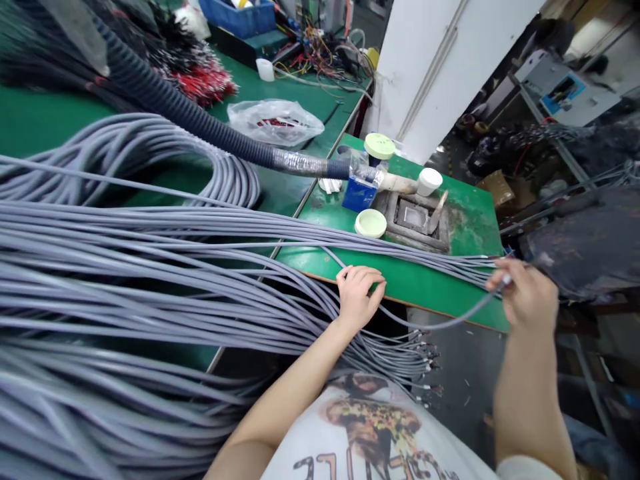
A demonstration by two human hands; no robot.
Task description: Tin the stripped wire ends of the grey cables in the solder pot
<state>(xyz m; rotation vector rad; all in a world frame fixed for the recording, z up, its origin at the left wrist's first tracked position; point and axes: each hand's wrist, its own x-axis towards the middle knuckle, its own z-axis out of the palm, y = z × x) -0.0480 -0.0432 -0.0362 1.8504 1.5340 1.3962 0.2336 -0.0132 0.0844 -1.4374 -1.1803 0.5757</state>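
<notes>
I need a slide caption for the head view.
Right hand holds a gray cable near its end, left hand farther back along it, at a green worktop.

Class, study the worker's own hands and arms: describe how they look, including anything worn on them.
The left hand and right hand are ungloved, and both forearms are bare, with no watch or bracelet showing. A short white sleeve edges the right arm. The blurred right hand hides finer details, such as any ring.
</notes>
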